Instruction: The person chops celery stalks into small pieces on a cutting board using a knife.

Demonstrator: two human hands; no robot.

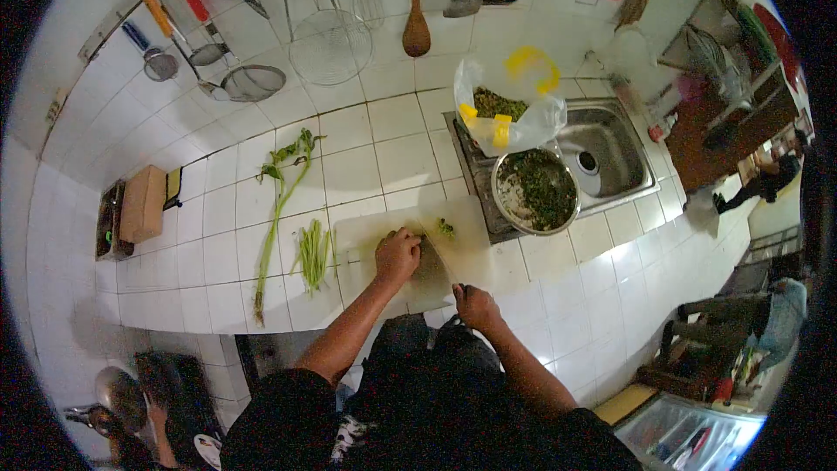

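On a pale cutting board (475,253), my left hand (398,257) is closed, fingers curled over green stalks mostly hidden beneath it. My right hand (477,308) grips the dark handle of a knife (442,253). Its blade lies over the board, just right of my left fingertips. Right of the blade sits a small heap of chopped greens (445,228). A bunch of cut green stems (312,255) rests on the tiles left of the board. Farther left lies a long leafy stalk (283,196) with roots at its near end.
A metal bowl of chopped greens (551,194) and a plastic bag (536,126) stand beside the sink (626,157). Utensils, including a wooden spoon (417,33), hang on the back wall. Other people are at the far right and lower left.
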